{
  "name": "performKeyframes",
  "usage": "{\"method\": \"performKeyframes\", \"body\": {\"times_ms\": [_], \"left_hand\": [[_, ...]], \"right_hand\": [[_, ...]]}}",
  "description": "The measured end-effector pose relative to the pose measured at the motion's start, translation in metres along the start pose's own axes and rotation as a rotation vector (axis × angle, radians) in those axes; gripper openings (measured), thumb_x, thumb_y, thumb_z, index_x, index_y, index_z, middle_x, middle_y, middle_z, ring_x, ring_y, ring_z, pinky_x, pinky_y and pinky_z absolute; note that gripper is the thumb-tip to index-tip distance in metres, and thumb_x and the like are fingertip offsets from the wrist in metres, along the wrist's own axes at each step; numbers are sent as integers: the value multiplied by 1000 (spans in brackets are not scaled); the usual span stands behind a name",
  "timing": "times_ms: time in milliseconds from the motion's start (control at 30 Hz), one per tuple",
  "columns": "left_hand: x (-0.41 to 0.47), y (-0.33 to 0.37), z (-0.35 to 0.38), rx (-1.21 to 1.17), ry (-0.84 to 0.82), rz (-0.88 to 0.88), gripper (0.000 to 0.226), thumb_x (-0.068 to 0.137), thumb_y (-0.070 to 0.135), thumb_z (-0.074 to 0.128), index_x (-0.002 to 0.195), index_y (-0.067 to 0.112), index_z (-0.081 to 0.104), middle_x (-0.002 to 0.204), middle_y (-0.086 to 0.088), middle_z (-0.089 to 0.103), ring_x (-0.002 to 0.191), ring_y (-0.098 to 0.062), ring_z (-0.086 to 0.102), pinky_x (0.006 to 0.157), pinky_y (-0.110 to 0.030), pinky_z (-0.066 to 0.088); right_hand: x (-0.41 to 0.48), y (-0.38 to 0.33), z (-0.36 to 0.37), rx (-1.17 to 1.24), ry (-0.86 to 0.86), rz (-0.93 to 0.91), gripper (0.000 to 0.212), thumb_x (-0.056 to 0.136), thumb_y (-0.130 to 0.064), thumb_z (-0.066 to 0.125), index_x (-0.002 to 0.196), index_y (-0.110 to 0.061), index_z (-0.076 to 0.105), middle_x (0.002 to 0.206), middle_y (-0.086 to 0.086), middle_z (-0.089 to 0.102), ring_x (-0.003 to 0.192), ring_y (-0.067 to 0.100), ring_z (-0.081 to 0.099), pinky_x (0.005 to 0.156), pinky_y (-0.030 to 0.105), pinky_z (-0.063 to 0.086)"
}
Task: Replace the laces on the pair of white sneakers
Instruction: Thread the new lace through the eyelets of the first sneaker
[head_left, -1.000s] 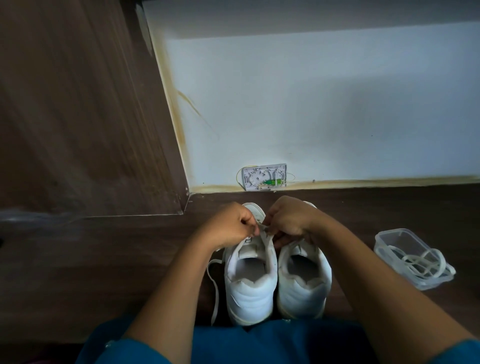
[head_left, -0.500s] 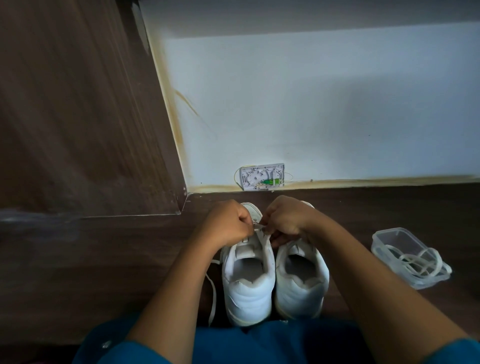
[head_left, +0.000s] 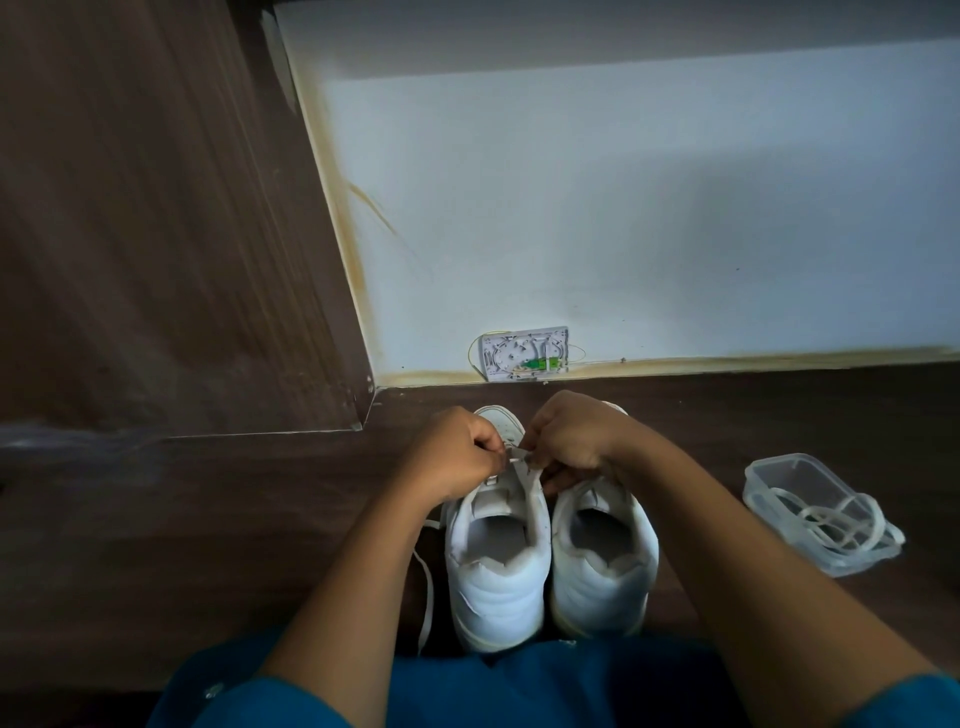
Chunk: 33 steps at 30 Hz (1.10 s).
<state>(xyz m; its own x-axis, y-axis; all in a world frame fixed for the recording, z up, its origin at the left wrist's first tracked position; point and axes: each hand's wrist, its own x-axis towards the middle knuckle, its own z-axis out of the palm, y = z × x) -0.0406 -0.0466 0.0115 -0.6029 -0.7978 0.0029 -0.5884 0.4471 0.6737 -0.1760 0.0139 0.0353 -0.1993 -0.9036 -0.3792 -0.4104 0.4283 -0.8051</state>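
Head view. Two white sneakers are standing side by side on the dark wood floor (head_left: 156, 545), heels toward the person and toes pointing at the white wall (head_left: 623, 208). The left sneaker (head_left: 496, 577) and right sneaker (head_left: 605, 571) are sitting very close along their inner sides; I cannot tell whether they are touching.

The left hand (head_left: 457, 454) is working over the left sneaker's eyelet area. Its fingers are curled in tight, with thumb and forefinger pinching a short stretch of white lace (head_left: 519, 456). The right hand (head_left: 569, 439) is meeting it from the other side, fingers likewise curled, pinching the same lace just beside the left hand's hold. The right hand is also covering the front of the right sneaker, so the lacing there is hidden.

A loose lace (head_left: 427, 587) is trailing down the floor along the outer side of the left sneaker. I cannot tell whether it is joining the pinched one.

A clear, open-topped plastic box (head_left: 779, 470) is sitting on the floor to the right of the right sneaker, well apart from it, beyond the right forearm. It is holding a coil of spare laces (head_left: 836, 519), all white. Several loops are spilling over its near right rim and hanging outside.

A small white wall box (head_left: 524, 353) with a green part is sitting at the wall's base, beyond the toes. A teal garment (head_left: 519, 686) is filling the lower edge.
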Motion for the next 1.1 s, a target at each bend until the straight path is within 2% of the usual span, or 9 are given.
{"method": "performKeyframes", "body": {"times_ms": [300, 467, 567, 633, 700, 833, 967, 1033, 1100], "left_hand": [[3, -4, 9, -46, -14, 3, 27, 80, 6, 69, 58, 21, 62, 58, 4, 59, 55, -8, 51, 60, -22, 43], [5, -4, 8, -59, 3, 25, 19, 75, 4, 64, 70, 21, 62, 71, 4, 57, 69, -13, 54, 69, -28, 46], [4, 0, 4, 57, -39, 83, 20, 71, 28, 54, 72, 13, 68, 75, -5, 59, 77, -19, 58, 75, -32, 48], [5, -1, 2, 110, -19, 73, 33, 78, 40, 54, 73, 10, 69, 79, -5, 58, 89, -24, 59, 85, -35, 46], [6, -1, 1, 140, 7, 92, 28, 80, 47, 61, 72, 21, 70, 79, 7, 50, 97, -27, 55, 90, -40, 44], [6, 12, 5, 36, 53, 158, 27, 82, 25, 68, 59, 33, 59, 72, 10, 49, 77, -20, 56, 76, -38, 51], [5, 39, -12, -540, 245, 218, 27, 89, 2, 58, 68, 18, 59, 50, 9, 54, 47, -1, 46, 49, -14, 39], [2, 48, -21, -740, 269, 261, 23, 91, 1, 53, 72, 12, 59, 48, 6, 56, 44, -2, 48, 45, -13, 38], [-1, 52, -21, -786, 224, 284, 20, 92, 3, 52, 76, 12, 60, 52, 4, 60, 49, -8, 52, 46, -17, 39]], "right_hand": [[2, 6, -2, -7, -66, -65, 18, 91, 9, 48, 94, 7, 66, 71, 12, 63, 61, 17, 64, 59, 23, 58], [4, 6, 3, -229, 104, -130, 21, 87, 3, 58, 71, -8, 65, 68, 8, 64, 58, 19, 62, 64, 28, 57], [5, 2, -1, -535, 273, -200, 16, 86, -4, 52, 89, -2, 68, 88, 15, 69, 80, 27, 65, 76, 31, 53], [5, -2, -12, -209, 475, -233, 16, 84, 3, 49, 87, -2, 63, 84, 17, 67, 73, 30, 67, 70, 36, 57], [0, -7, -29, 469, 625, -286, 23, 88, 8, 40, 78, -7, 54, 71, 11, 59, 51, 22, 61, 49, 27, 52], [-11, -9, -36, 1052, 378, -407, 25, 96, 2, 38, 77, -12, 47, 71, 8, 58, 47, 15, 59, 44, 19, 46], [-12, 0, -30, 575, 288, -330, 11, 87, 4, 56, 87, -8, 55, 71, 11, 60, 49, 18, 58, 44, 22, 45], [-14, 5, -21, 184, 110, -327, 11, 85, 0, 63, 94, -6, 60, 68, 6, 62, 54, 18, 59, 47, 22, 48], [-15, 5, -6, 159, -46, -384, 7, 88, -4, 63, 89, -11, 62, 63, -2, 64, 55, 14, 60, 49, 19, 49]]}}
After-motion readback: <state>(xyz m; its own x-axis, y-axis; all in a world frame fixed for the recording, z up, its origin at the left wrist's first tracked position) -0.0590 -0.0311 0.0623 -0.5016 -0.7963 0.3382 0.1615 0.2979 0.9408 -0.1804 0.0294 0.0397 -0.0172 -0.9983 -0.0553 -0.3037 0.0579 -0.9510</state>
